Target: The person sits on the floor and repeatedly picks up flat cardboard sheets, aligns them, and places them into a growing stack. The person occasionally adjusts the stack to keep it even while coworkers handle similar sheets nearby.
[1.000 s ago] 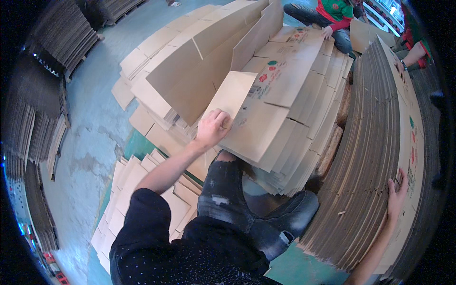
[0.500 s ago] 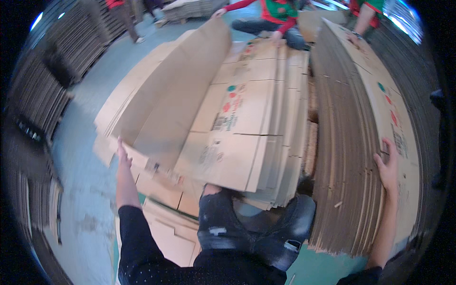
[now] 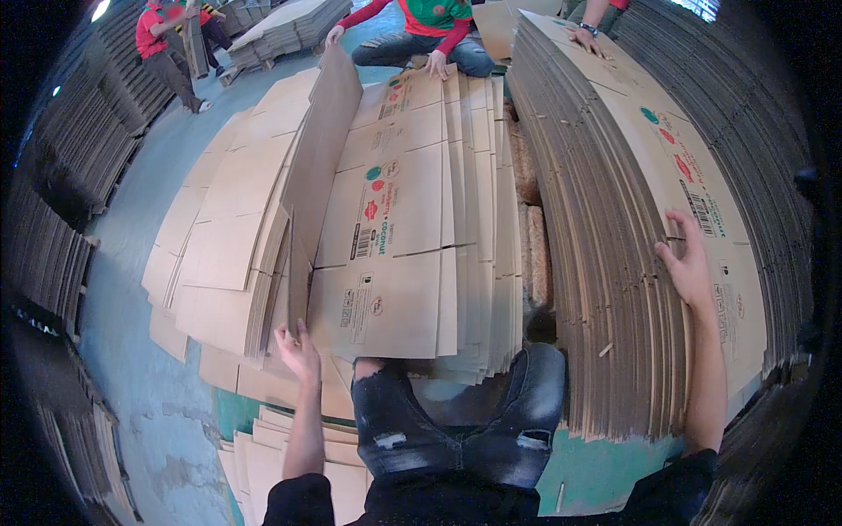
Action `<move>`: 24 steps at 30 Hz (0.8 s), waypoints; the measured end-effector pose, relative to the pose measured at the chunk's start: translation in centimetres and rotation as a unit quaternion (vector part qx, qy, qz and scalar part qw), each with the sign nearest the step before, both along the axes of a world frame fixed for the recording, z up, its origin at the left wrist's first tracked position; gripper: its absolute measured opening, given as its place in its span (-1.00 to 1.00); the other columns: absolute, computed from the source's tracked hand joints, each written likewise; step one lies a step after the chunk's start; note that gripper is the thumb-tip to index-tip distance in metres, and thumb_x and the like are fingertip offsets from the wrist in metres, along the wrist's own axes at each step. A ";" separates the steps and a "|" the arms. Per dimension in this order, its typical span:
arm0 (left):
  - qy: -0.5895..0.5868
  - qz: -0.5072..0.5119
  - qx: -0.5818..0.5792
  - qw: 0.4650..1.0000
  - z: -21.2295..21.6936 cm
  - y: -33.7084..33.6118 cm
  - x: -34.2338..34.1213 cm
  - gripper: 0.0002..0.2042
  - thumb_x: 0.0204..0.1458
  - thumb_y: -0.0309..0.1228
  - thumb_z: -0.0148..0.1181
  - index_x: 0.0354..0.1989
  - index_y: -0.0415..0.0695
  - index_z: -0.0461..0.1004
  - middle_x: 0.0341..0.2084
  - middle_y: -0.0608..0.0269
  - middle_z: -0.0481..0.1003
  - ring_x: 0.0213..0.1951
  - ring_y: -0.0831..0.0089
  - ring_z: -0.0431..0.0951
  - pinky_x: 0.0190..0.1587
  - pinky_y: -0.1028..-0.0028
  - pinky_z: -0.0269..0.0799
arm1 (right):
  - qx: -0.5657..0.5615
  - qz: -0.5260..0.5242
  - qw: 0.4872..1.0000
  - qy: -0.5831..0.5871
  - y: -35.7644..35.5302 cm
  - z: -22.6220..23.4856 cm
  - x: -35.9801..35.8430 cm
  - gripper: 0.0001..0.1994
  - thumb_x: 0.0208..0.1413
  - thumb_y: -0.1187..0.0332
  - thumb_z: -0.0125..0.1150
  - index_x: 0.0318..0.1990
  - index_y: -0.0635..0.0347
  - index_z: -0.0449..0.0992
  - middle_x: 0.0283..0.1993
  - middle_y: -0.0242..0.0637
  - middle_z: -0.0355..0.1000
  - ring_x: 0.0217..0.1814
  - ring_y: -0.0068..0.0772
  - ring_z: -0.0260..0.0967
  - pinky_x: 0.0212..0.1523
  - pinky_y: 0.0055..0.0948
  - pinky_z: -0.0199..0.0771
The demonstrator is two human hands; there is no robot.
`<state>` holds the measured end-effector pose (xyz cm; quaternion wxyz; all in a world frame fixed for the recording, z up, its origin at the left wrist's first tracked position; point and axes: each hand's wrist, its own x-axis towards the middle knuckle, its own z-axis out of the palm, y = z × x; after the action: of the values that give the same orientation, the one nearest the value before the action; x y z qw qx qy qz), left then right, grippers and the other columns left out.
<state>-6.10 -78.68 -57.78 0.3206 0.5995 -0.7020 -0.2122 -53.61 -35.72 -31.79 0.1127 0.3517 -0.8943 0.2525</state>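
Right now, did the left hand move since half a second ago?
Yes, the left hand has moved rightward, closer to the long cardboard stack by the right hand.

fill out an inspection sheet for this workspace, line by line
Surface: blue-grey floor, visibly scuffed, with green areas near the legs
Job's things: printed flat cardboard on the middle stack; upright cardboard sheet along its left; tall right stack
Clutter: small pale scrap on the right stack's side
Hands: left hand at the upright sheet's near edge, grip unclear; right hand open on the right stack's upper edge
Cables: nothing seen
Surroundings: co-worker at the middle stack's far end; dark stacks at left
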 end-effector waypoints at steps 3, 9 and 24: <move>0.083 -0.055 -0.008 0.995 -0.7 2.4 -1.9 -0.59 0.21 -0.39 0.15 0.20 -0.31 0.36 0.14 -0.13 0.39 0.12 -0.01 0.46 0.16 0.24 0.35 | 0.013 -0.013 1.000 0.001 0.0 0.2 0.2 -0.46 -0.05 0.46 0.30 0.15 0.14 0.36 0.24 -0.11 0.30 0.37 -0.01 0.16 0.40 -0.18 0.09; 0.058 -0.143 -0.049 0.987 -2.8 4.8 -1.1 -0.33 0.02 -0.61 0.17 0.38 -0.21 0.15 0.25 -0.15 0.31 0.30 -0.07 0.28 0.34 0.19 0.17 | 0.010 -0.010 1.000 0.012 0.4 -0.5 -0.4 -0.47 -0.04 0.40 0.31 0.15 0.15 0.36 0.22 -0.10 0.31 0.34 0.01 0.18 0.38 -0.17 0.12; -0.007 -0.223 0.052 0.974 -3.1 7.2 -2.1 -0.20 -0.04 -0.58 0.19 0.43 -0.29 -0.02 0.34 -0.19 0.17 0.38 -0.06 0.16 0.40 0.19 0.08 | 0.003 0.014 1.000 0.013 0.9 -0.2 -0.3 -0.47 0.03 0.31 0.31 0.20 0.16 0.36 0.26 -0.09 0.30 0.38 -0.01 0.15 0.40 -0.18 0.11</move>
<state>-8.18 -71.47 -60.92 0.2285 0.4457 -0.8081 -0.3100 -53.87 -34.80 -32.00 0.1193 0.3678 -0.8886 0.2469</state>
